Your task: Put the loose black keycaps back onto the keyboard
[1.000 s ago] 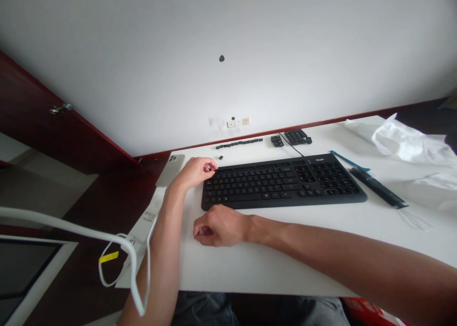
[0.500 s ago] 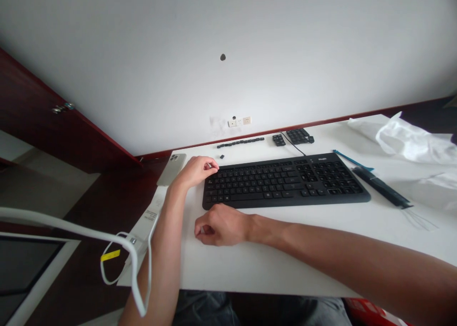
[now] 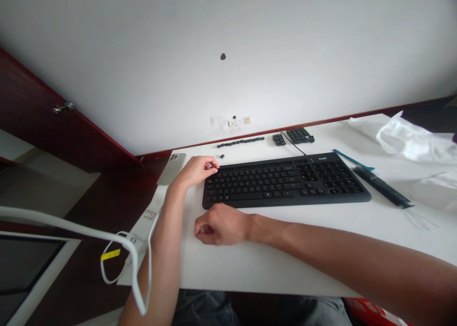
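Observation:
A black keyboard (image 3: 285, 181) lies across the white table (image 3: 250, 264). My left hand (image 3: 195, 171) rests at the keyboard's top-left corner, with thumb and forefinger pinched together on the corner keycap (image 3: 214, 169); the fingers hide most of it. My right hand (image 3: 221, 225) lies on the table just in front of the keyboard's left end, curled into a loose fist with nothing showing in it. One loose keycap (image 3: 222, 156) sits just behind my left fingers. A row of keycaps (image 3: 241, 142) lines the table's far edge.
A phone (image 3: 172, 169) lies left of my left hand. Two clusters of keycaps (image 3: 298, 135) sit behind the keyboard beside its cable. A long black tool (image 3: 382, 187), a blue strip (image 3: 352, 160) and a white plastic bag (image 3: 410, 140) lie to the right. A white cable (image 3: 107, 250) hangs at the left.
My left fingertips have shifted slightly at the keyboard's corner. My right hand has stayed where it was.

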